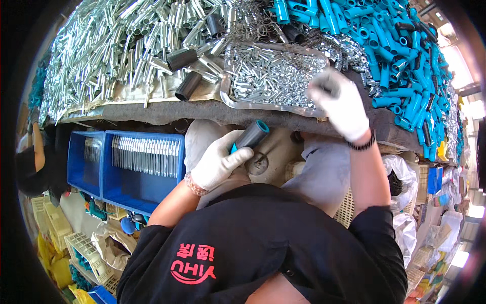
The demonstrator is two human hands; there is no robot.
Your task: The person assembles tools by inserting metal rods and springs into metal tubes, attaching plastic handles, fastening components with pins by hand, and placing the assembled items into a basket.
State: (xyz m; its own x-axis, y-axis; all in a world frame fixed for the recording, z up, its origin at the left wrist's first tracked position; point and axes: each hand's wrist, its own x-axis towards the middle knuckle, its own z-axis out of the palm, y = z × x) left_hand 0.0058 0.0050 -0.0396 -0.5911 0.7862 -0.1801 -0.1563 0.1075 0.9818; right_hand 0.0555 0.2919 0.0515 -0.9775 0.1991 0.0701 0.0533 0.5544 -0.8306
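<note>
My left hand, in a white glove, is closed around a short tube with a black outer sleeve and a teal inner wall. The tube's open end tilts up and to the right, just in front of the bench edge. My right hand, gloved too, is over the right end of a shallow clear tray heaped with small metal pins and fittings. Motion smears its fingers, so whether they hold a part cannot be made out.
Shiny metal tubes pile up at the bench's left, with loose black sleeves near its edge. Teal plastic handles are heaped at the right. Blue bins holding rows of metal rods stand left of my legs. Another person's arm shows far left.
</note>
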